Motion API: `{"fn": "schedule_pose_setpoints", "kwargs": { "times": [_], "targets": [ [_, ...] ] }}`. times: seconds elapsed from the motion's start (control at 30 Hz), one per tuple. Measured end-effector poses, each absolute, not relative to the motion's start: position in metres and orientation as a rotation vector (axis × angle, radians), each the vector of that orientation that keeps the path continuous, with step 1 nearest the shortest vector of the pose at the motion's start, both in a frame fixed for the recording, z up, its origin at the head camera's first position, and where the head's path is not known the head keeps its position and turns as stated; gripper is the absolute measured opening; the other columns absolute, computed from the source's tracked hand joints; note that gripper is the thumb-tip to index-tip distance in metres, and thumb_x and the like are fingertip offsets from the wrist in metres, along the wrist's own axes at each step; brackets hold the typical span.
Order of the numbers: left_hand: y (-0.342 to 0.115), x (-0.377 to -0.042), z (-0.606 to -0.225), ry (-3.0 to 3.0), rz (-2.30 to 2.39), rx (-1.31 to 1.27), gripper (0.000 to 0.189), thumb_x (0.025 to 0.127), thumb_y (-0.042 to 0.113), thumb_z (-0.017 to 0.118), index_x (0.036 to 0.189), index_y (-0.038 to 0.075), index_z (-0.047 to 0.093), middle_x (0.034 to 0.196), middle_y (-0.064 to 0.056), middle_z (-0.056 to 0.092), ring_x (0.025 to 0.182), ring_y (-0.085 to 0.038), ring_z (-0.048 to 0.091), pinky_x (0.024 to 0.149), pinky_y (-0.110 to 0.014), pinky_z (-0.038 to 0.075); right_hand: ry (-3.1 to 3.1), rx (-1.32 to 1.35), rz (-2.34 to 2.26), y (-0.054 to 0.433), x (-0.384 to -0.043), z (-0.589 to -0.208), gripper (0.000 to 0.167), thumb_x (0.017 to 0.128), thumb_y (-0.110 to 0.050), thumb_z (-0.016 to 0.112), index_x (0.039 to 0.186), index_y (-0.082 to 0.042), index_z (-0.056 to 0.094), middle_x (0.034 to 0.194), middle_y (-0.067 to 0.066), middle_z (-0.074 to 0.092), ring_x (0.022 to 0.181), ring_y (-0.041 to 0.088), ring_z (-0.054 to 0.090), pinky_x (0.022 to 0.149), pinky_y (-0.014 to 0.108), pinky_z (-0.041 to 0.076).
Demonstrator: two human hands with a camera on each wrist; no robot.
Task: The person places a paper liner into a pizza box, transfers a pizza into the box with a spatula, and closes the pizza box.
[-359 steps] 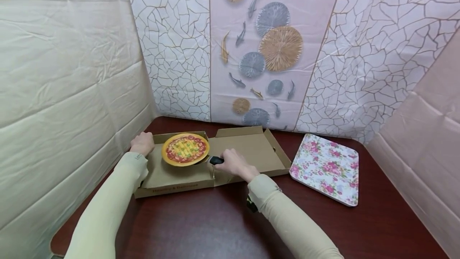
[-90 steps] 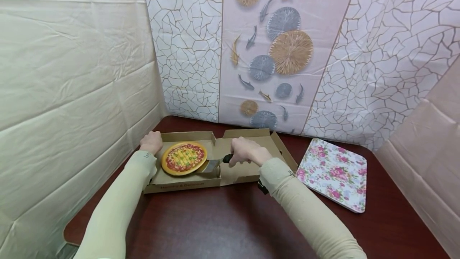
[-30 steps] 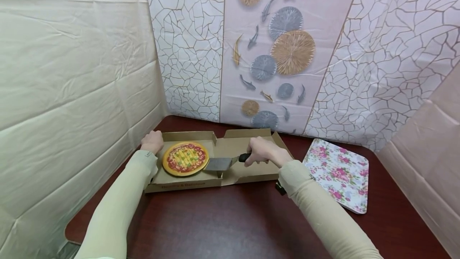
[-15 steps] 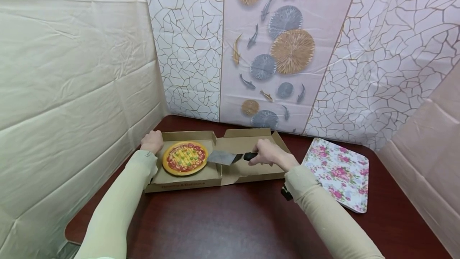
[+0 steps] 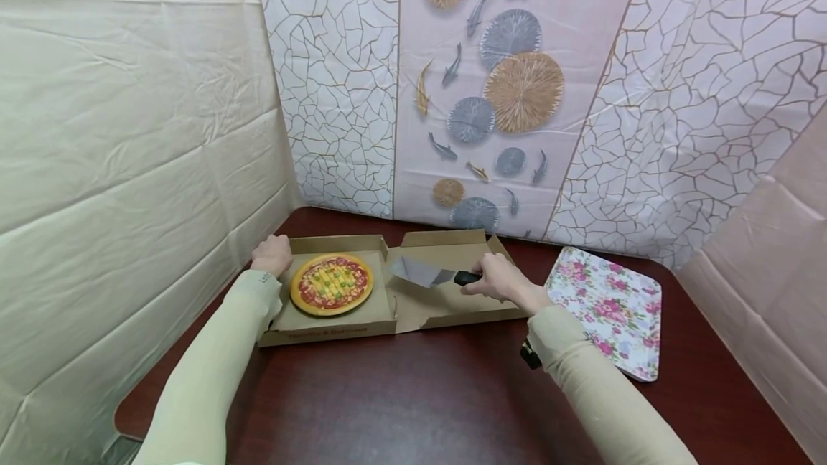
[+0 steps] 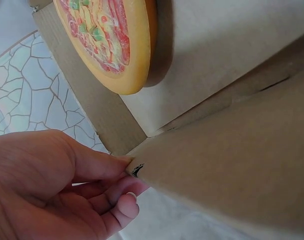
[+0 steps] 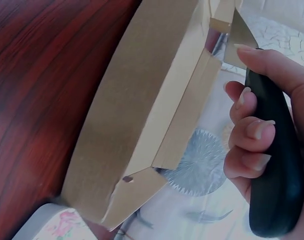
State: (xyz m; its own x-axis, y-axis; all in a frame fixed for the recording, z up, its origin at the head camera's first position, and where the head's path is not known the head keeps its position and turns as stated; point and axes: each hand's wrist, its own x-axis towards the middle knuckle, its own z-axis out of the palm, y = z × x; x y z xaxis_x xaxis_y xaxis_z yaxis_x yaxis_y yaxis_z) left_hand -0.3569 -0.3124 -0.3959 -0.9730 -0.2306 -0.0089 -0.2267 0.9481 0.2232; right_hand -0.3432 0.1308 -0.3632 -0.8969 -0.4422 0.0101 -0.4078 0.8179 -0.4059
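Observation:
A round toy-like pizza (image 5: 332,284) with a yellow crust lies flat in the left half of an opened cardboard pizza box (image 5: 381,329). My left hand (image 5: 272,255) is at the box's far left side; up close, its thumb (image 6: 104,164) and fingers pinch the corner of the cardboard wall. With my right hand (image 5: 502,280) I grip the black handle (image 7: 274,160) of a pizza server, fingers wrapped round it. The server's metal blade (image 5: 420,272) hangs over the opened lid, apart from the pizza, and bears nothing.
A white tray with pink flowers (image 5: 610,307) lies right of the box, partly behind my right sleeve. Dark red table (image 5: 388,393) surrounds both. A patterned cloth (image 5: 517,92) hangs behind, and pale cloth walls (image 5: 129,163) stand at the sides.
Twelve seconds ago the pizza was raised on the server; now it lies flat in the box. My right hand has drawn the server out rightwards and over the lid. My left hand stays put.

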Motion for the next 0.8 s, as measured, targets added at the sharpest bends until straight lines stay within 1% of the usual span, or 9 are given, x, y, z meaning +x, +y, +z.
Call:
{"fn": "schedule_pose_setpoints", "kwargs": {
  "times": [0.2, 0.3, 0.5, 0.57, 0.7, 0.8],
  "targets": [
    [-0.311, -0.354, -0.394, -3.081, -0.347, 0.362, 0.034, 0.096, 0.005, 0.038, 0.119, -0.010, 0.057, 0.119, -0.033, 0.059, 0.108, -0.049, 0.059, 0.084, -0.059, 0.051, 2.951, -0.635, -0.651, 0.143, -0.346, -0.367, 0.029, 0.079, -0.032, 0.077, 0.062, -0.015, 0.061, 0.051, -0.005, 0.047, 0.042, 0.009, 0.041, 0.042, 0.023, 0.036],
    [-0.310, -0.355, -0.394, -3.081, -0.349, 0.373, 0.034, 0.096, 0.005, 0.038, 0.120, -0.010, 0.057, 0.120, -0.033, 0.058, 0.108, -0.049, 0.059, 0.085, -0.059, 0.051, 2.960, -0.617, -0.664, 0.149, -0.347, -0.368, 0.029, 0.080, -0.034, 0.077, 0.063, -0.015, 0.062, 0.051, -0.005, 0.045, 0.042, 0.010, 0.040, 0.042, 0.023, 0.034],
    [-0.310, -0.355, -0.395, -3.080, -0.344, 0.374, 0.034, 0.096, 0.005, 0.037, 0.119, -0.010, 0.057, 0.119, -0.033, 0.058, 0.108, -0.049, 0.059, 0.084, -0.058, 0.051, 2.997, -0.606, -0.661, 0.160, -0.349, -0.369, 0.022, 0.079, -0.033, 0.076, 0.071, -0.015, 0.069, 0.051, -0.005, 0.048, 0.043, 0.009, 0.041, 0.043, 0.024, 0.035],
    [-0.310, -0.355, -0.395, -3.077, -0.344, 0.367, 0.034, 0.096, 0.005, 0.037, 0.119, -0.010, 0.058, 0.119, -0.034, 0.059, 0.107, -0.049, 0.060, 0.083, -0.058, 0.051, 3.016, -0.608, -0.651, 0.164, -0.350, -0.369, 0.020, 0.079, -0.034, 0.077, 0.075, -0.015, 0.072, 0.053, -0.005, 0.050, 0.046, 0.009, 0.042, 0.045, 0.024, 0.036],
    [-0.310, -0.355, -0.395, -3.077, -0.347, 0.365, 0.034, 0.096, 0.005, 0.037, 0.119, -0.009, 0.058, 0.119, -0.033, 0.059, 0.108, -0.049, 0.060, 0.084, -0.058, 0.051, 3.029, -0.593, -0.641, 0.171, -0.351, -0.369, 0.022, 0.079, -0.035, 0.076, 0.085, -0.014, 0.074, 0.057, -0.004, 0.054, 0.051, 0.011, 0.043, 0.048, 0.025, 0.036],
    [-0.310, -0.356, -0.395, -3.078, -0.350, 0.365, 0.034, 0.096, 0.005, 0.037, 0.119, -0.010, 0.057, 0.120, -0.034, 0.058, 0.108, -0.050, 0.059, 0.085, -0.059, 0.051, 3.027, -0.566, -0.643, 0.176, -0.351, -0.369, 0.024, 0.080, -0.036, 0.075, 0.087, -0.013, 0.074, 0.058, -0.002, 0.056, 0.052, 0.012, 0.043, 0.049, 0.025, 0.036]
  ]
}}
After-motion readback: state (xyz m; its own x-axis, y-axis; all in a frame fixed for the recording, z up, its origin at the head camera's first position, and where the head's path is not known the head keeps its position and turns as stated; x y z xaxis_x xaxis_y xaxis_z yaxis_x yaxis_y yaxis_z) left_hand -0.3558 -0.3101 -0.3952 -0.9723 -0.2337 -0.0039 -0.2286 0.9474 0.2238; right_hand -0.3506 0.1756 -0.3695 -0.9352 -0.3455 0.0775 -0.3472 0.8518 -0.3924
